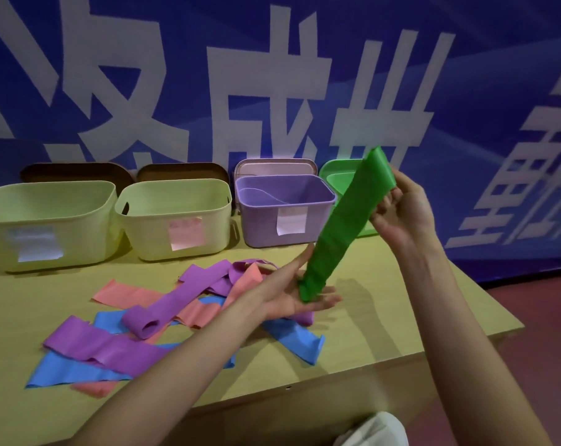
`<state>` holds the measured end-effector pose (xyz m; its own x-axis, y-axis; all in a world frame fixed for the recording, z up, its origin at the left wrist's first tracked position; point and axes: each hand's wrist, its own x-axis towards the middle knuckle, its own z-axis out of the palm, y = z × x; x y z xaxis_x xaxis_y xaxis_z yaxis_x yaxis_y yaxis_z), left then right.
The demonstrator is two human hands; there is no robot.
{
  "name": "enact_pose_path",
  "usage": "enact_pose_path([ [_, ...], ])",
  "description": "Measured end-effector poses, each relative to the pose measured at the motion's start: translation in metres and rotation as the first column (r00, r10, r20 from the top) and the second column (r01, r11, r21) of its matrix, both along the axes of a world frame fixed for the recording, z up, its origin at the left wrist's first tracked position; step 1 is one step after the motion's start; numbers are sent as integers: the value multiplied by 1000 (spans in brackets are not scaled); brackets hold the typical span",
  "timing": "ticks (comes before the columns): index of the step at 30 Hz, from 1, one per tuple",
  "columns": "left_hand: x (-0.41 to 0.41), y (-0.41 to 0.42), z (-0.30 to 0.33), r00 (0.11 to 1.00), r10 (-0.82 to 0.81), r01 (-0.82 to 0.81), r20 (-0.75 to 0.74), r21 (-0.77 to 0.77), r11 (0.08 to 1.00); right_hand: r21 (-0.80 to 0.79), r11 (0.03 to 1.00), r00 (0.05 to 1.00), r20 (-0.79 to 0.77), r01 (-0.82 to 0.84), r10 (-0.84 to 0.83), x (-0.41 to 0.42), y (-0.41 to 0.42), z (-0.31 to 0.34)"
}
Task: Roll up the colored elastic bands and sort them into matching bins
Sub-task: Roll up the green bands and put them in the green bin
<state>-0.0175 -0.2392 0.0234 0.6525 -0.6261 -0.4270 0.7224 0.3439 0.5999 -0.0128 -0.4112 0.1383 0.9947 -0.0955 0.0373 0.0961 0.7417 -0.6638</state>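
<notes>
- Your right hand pinches the upper end of the green band, fingers curled around its edge, while your left hand lies palm up and flat beneath the lower end, which rests bunched on your palm without being gripped.
- The band hangs stretched at a slant above the table, in front of the green bin at the far right of the row; it is not yet rolled.
- With only an open palm below, the lower end can slide off as soon as you tilt that hand, and the strip would drop onto the pile.
- That pile sits just under your left wrist: purple bands, pink bands and blue bands overlapping. A dangling tail could drag one along or tangle with it.
- If you pull harder with the upper hand, the elastic may snap out of the pinch and recoil; a thin edge hold is likely weak.
- Starting a roll from the crumpled lower end risks a lopsided coil that springs open once released.
- The purple bin stands just beside the green one, so a careless toss could land in the wrong colour.
- The two pale yellow-green bins carry labels too blurred to read; check them before sorting pink or blue.
</notes>
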Motion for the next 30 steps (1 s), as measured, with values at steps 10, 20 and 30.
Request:
enact_pose_path([
  [10, -32, 19, -39, 886, 43, -232, 462, 362, 903, -288, 924, 928, -199, 252, -315, 37, -80, -89],
  [20, -34, 7, -45, 625, -182, -344, 759, 476, 809, -882, 471, 882, -208, 17, -422, 88, -114, -167],
  [30, -22, 6, -56, 359, -411, -509, 838, 545, 666, -904, 428, 888, -205, -11, -411, 107, -129, -170],
])
